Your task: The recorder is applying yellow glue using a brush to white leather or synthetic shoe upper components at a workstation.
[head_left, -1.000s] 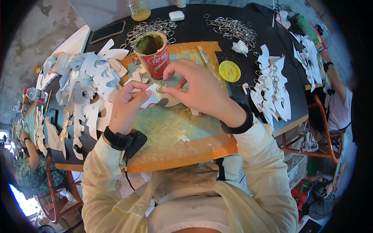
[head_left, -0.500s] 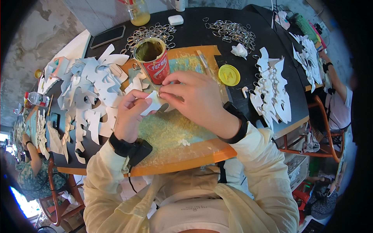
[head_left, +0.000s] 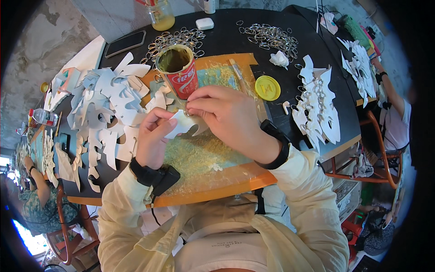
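Observation:
Between the thumb and fingers of my left hand (head_left: 155,131) is a small white cut piece (head_left: 182,125) with a curved notch, perhaps leather. My right hand (head_left: 222,113) is pinched at the top edge of that piece, around a metal ring (head_left: 187,113) that its fingers partly cover. Just beyond my hands stands a red can (head_left: 182,81), open at the top with dark greenish stuff inside. Beneath both hands lies an orange-edged work board (head_left: 217,179), smeared with dried yellowish residue.
White cut pieces (head_left: 122,97) are heaped at left. Loose metal rings lie in two piles, one behind the can (head_left: 192,40), one farther right (head_left: 272,38). A yellow lid (head_left: 267,88), a brush (head_left: 236,68) and white pieces with rings (head_left: 317,104) are at right. Co-workers sit both sides.
The white piece has tilted, so more of its face and notch shows. My left hand has shifted slightly down; my right fingers stay pinched at the ring.

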Tool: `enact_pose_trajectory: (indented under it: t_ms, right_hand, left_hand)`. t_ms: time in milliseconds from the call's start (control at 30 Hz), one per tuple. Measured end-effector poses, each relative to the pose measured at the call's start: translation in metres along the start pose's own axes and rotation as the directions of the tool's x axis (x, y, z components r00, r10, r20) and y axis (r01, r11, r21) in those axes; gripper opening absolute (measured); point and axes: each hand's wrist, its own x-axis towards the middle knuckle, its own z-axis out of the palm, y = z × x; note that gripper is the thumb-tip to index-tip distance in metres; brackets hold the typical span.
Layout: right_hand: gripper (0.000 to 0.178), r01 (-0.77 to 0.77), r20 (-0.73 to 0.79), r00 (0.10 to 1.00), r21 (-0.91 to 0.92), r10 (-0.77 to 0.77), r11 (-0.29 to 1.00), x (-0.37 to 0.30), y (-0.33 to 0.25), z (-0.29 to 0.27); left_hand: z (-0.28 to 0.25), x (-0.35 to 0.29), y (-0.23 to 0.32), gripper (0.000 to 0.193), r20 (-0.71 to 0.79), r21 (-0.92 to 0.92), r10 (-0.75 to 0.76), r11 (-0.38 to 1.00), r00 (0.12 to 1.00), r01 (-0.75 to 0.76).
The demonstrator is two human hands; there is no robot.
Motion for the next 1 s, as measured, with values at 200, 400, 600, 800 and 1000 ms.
enact_pose_trajectory:
  t_ms: [200, 400, 600, 800, 1000]
  right_hand:
    - [0.009, -0.057, 0.002, 0.998, 0.073, 0.057, 0.996, 0.001, -0.001, -0.006]
    - [0.007, -0.123, 0.009, 0.992, 0.132, 0.122, 0.984, -0.003, -0.005, -0.006]
    - [0.011, 0.052, 0.097, 0.994, 0.023, -0.054, 0.998, -0.005, -0.005, 0.002]
    - [0.012, 0.395, 0.173, 0.909, -0.062, -0.380, 0.916, -0.007, -0.015, 0.007]
    - [0.012, 0.364, 0.270, 0.900, -0.031, -0.343, 0.931, -0.006, -0.018, 0.010]
  left_hand:
    - [0.008, 0.003, 0.004, 0.009, -0.050, 0.120, 0.041, 0.992, 0.998, -0.035]
    - [0.015, -0.007, 0.009, 0.004, -0.085, 0.241, -0.020, 0.970, 0.996, 0.040]
    - [-0.002, 0.003, 0.011, 0.032, 0.215, 0.294, 0.011, 0.953, 0.976, -0.076]
    - [-0.027, 0.016, 0.021, 0.031, 0.355, 0.479, -0.382, 0.858, 0.853, 0.184]
    - [-0.024, 0.016, 0.027, 0.031, 0.384, 0.495, -0.437, 0.841, 0.814, 0.218]
